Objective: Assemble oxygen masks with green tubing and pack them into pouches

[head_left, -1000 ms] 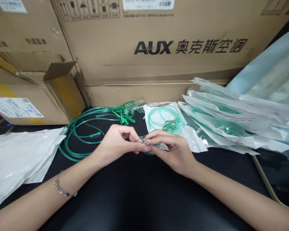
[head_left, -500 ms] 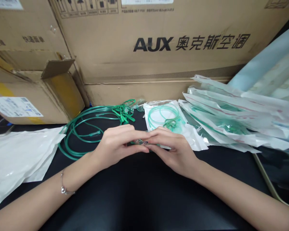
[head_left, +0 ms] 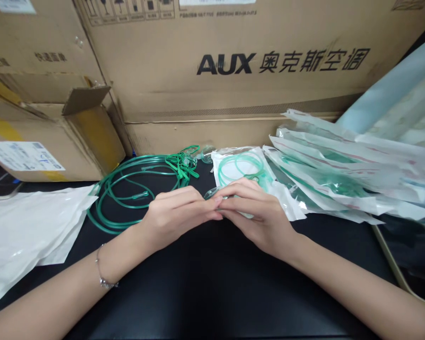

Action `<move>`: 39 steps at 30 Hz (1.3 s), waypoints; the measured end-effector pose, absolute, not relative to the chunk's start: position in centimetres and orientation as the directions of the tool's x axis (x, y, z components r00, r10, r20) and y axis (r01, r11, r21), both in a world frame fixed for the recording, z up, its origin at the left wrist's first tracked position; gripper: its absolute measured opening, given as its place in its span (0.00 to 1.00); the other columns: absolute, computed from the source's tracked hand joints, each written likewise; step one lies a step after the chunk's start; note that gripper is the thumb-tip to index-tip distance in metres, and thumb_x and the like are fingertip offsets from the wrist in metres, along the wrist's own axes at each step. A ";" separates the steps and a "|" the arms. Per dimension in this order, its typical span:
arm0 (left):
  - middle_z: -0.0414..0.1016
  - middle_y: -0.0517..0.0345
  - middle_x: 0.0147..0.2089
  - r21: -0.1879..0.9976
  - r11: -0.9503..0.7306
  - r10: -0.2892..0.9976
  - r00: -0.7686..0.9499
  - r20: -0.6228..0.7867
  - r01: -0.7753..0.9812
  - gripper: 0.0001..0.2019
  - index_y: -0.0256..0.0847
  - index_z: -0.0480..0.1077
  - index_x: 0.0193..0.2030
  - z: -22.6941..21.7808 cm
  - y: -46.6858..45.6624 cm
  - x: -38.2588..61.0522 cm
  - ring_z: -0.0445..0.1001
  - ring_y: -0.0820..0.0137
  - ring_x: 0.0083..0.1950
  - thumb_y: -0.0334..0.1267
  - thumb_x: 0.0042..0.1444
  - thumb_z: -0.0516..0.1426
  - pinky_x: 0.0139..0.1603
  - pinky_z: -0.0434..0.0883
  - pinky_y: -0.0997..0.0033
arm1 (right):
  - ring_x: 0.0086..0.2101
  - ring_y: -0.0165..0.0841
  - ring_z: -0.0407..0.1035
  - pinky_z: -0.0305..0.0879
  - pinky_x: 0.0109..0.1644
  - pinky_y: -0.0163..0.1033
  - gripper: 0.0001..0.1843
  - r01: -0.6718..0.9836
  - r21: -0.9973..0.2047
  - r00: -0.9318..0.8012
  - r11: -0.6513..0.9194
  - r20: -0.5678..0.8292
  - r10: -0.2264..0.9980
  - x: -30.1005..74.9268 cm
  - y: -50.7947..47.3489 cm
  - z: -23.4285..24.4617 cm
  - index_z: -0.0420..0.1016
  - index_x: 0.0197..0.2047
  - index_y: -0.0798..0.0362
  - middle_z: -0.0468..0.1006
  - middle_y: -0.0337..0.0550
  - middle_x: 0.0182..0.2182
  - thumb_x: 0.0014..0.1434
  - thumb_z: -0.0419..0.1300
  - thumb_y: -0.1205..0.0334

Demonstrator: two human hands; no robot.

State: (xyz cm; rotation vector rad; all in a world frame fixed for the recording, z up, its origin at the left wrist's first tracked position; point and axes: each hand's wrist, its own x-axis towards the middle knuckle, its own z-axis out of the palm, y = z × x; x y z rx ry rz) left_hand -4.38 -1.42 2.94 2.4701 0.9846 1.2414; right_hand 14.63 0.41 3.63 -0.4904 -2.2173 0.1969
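Note:
My left hand (head_left: 179, 215) and my right hand (head_left: 258, 212) meet at the fingertips above the black table. Between them they grip a clear plastic piece (head_left: 209, 192). Only its curved edge shows past my fingers, so its kind is hidden. Behind my left hand lies a loose coil of clear green tubing (head_left: 108, 193) with green straps (head_left: 182, 164) on it. A small clear plastic part (head_left: 207, 153) rests beside the straps. Just beyond my right hand is a clear-fronted packet (head_left: 221, 158) with thin green tubing inside, partly covered by that hand.
Several sealed packets (head_left: 326, 165) with green contents are piled at the right. White pouches (head_left: 31, 226) lie at the left. A cardboard box (head_left: 38, 141) with a raised flap stands behind them, and a large carton (head_left: 216, 99) closes off the back.
My fingers have closed nearer together over the clear plastic piece, and its edge now shows above the fingertips. My left fingers have straightened. The surrounding things stay in place.

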 end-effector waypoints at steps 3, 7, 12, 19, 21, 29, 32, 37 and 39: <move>0.75 0.59 0.26 0.485 -0.715 0.683 0.353 0.640 0.504 0.06 0.47 0.76 0.35 3.0 -1.6 -3.9 0.71 0.71 0.29 0.38 0.50 0.59 0.33 0.69 0.72 | 0.35 0.33 0.67 0.64 0.40 0.44 0.06 0.246 -0.331 -0.553 0.911 0.724 0.412 14.6 0.5 3.6 0.73 0.34 0.52 0.76 0.44 0.36 0.57 0.55 0.70; 0.74 0.60 0.24 0.559 -0.681 0.717 0.274 0.641 0.473 0.05 0.45 0.77 0.33 2.9 -1.9 -3.4 0.69 0.73 0.25 0.37 0.50 0.60 0.29 0.68 0.74 | 0.34 0.32 0.66 0.64 0.39 0.43 0.07 0.226 -0.282 -0.594 0.932 0.719 0.361 14.7 0.7 3.4 0.72 0.34 0.53 0.76 0.45 0.35 0.57 0.55 0.72; 0.70 0.62 0.22 0.730 -0.579 0.815 0.223 0.536 0.363 0.03 0.42 0.77 0.30 3.2 -1.9 -3.1 0.64 0.78 0.19 0.35 0.48 0.61 0.20 0.64 0.77 | 0.34 0.33 0.64 0.64 0.39 0.44 0.06 0.226 -0.208 -0.631 0.952 0.713 0.306 14.9 1.1 3.1 0.72 0.36 0.54 0.76 0.46 0.35 0.56 0.56 0.72; 0.73 0.63 0.24 0.932 -0.300 0.954 0.083 0.289 0.205 0.05 0.39 0.77 0.31 3.9 -1.8 -2.5 0.67 0.79 0.19 0.34 0.46 0.61 0.20 0.69 0.80 | 0.39 0.34 0.66 0.66 0.43 0.43 0.08 0.313 -0.285 -0.530 0.906 0.739 0.415 14.7 1.0 3.0 0.75 0.37 0.53 0.74 0.48 0.39 0.57 0.55 0.70; 0.75 0.62 0.26 0.955 -0.246 0.968 0.082 0.235 0.163 0.06 0.39 0.77 0.32 3.9 -1.7 -2.5 0.70 0.77 0.23 0.35 0.45 0.62 0.23 0.72 0.80 | 0.39 0.32 0.68 0.67 0.41 0.40 0.08 0.316 -0.372 -0.518 0.873 0.703 0.487 14.5 0.9 3.0 0.75 0.37 0.54 0.74 0.48 0.38 0.57 0.55 0.70; 0.77 0.63 0.27 0.979 -0.198 0.980 0.044 0.195 0.057 0.05 0.41 0.78 0.31 3.1 -1.5 -2.3 0.71 0.79 0.25 0.36 0.46 0.62 0.25 0.73 0.84 | 0.35 0.31 0.72 0.69 0.41 0.37 0.01 0.286 -0.638 -0.474 0.715 0.554 0.684 14.3 1.0 3.3 0.75 0.30 0.54 0.78 0.43 0.32 0.50 0.63 0.66; 0.77 0.63 0.28 0.980 -0.181 0.981 0.087 0.173 0.088 0.07 0.42 0.78 0.33 2.9 -1.3 -2.5 0.72 0.78 0.27 0.38 0.48 0.60 0.27 0.73 0.84 | 0.33 0.30 0.72 0.69 0.38 0.36 0.02 0.249 -0.647 -0.484 0.721 0.562 0.671 14.2 0.8 3.2 0.75 0.30 0.54 0.77 0.42 0.31 0.51 0.62 0.68; 0.77 0.60 0.33 0.975 -0.165 0.966 0.224 0.129 0.149 0.09 0.41 0.76 0.37 3.2 -0.9 -3.2 0.73 0.73 0.34 0.40 0.51 0.58 0.30 0.75 0.79 | 0.34 0.30 0.71 0.69 0.39 0.37 0.04 0.255 -0.585 -0.481 0.770 0.614 0.626 14.3 0.7 3.1 0.76 0.32 0.55 0.77 0.44 0.32 0.53 0.60 0.71; 0.76 0.60 0.31 0.983 -0.130 0.968 0.230 0.097 0.130 0.09 0.41 0.75 0.36 3.4 -0.7 -3.5 0.73 0.73 0.34 0.39 0.48 0.60 0.28 0.75 0.79 | 0.34 0.30 0.70 0.69 0.38 0.38 0.05 0.258 -0.541 -0.493 0.801 0.639 0.591 14.4 0.8 3.0 0.75 0.33 0.55 0.76 0.44 0.32 0.54 0.59 0.71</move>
